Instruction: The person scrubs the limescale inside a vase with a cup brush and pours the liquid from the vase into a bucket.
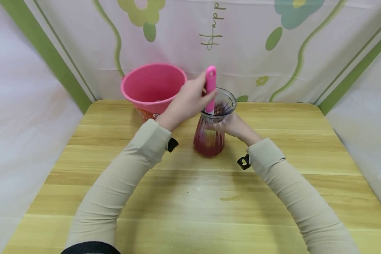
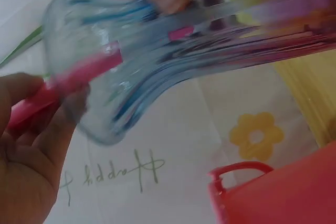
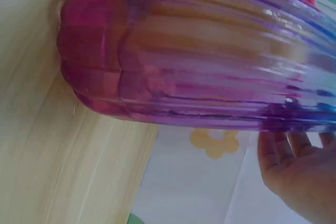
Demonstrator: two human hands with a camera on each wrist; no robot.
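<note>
While my right hand (image 1: 230, 125) wraps vase (image 1: 209, 137) upright on counter (image 1: 190, 197), left fingers (image 1: 206, 97) pinch pink brush handle (image 1: 210, 84), its long axis plunging straight down vase mouth.

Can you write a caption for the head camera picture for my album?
Left hand holds a pink-handled tool inside a ribbed glass vase steadied by the right hand, beside a pink bucket.

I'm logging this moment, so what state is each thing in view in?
glass vase: upright on the table, open mouth, red-tinted at the bottom.
pink-handled tool: standing in the vase mouth.
left hand: grips the tool handle.
right hand: holds the vase side.
pink bucket: upright, open.
</note>
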